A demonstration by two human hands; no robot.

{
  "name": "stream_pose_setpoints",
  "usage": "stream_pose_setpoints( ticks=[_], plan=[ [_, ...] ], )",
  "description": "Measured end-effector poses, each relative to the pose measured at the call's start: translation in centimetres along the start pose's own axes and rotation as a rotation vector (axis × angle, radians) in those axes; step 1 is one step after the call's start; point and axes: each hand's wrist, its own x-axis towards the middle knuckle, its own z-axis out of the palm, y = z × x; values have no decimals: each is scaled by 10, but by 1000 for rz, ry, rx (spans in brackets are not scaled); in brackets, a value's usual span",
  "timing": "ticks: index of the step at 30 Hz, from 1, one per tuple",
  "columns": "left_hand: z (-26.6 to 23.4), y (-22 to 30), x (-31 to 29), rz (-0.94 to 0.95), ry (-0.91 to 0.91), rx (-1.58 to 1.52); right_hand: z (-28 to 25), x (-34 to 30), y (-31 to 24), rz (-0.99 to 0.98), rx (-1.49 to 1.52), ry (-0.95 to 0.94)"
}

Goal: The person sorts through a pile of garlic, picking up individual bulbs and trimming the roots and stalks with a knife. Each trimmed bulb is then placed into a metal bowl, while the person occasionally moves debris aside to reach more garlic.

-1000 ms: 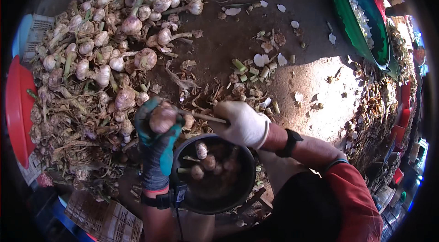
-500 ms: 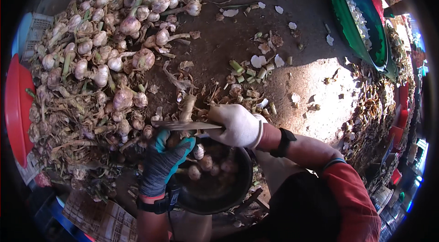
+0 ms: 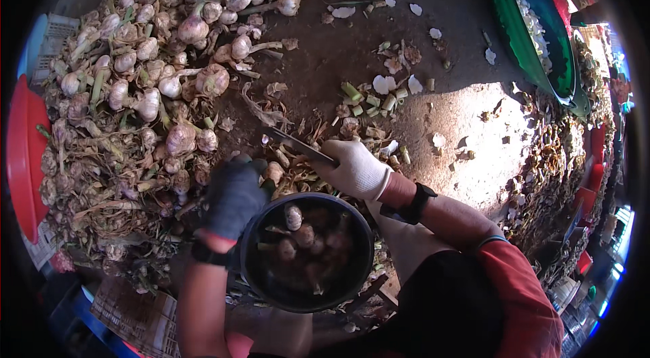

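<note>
My right hand (image 3: 355,168), in a white knit glove, is closed round the handle of a knife (image 3: 298,145). Its blade points up and left, over scraps of stem and skin. My left hand (image 3: 235,197), in a dark glove, is smeared by motion at the right edge of the garlic heap (image 3: 145,107). Beside its fingertips lies a garlic bulb (image 3: 273,172); whether the fingers grip it I cannot make out. Just below sits a round black bowl (image 3: 369,243) with several garlic bulbs (image 3: 305,235) inside.
Cut stem pieces (image 3: 371,104) and pale skins (image 3: 384,84) are scattered ahead. A green basin (image 3: 504,26) with white contents stands far right, near a strip of dry peelings (image 3: 548,162). A red basin (image 3: 26,155) edges the heap on the left.
The knife has swung from level above the left hand to a slant farther up, away from it. My left hand has turned and shifted slightly left, off the bowl's rim.
</note>
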Motion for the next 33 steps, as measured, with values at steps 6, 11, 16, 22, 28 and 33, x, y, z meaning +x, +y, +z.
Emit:
stream_pose_setpoints(
  ticks=[6,11,16,22,28,33],
  plan=[
    [56,-6,36,-33,-331,392,-2,0,-8,67,5,-43],
    [68,-18,30,-140,-190,197,-5,0,0,63,-29,-49],
    [33,-27,9,-354,21,-842,-9,-6,-2,-30,-88,-16],
    [-18,18,-18,-475,-81,-1504,-9,-2,-10,-107,-164,1],
    [-24,46,-37,-496,101,-1189,-12,-4,-12,-128,-216,-57],
    [-31,36,-42,-486,71,-1066,-18,-10,12,77,-261,-141]
  ],
)
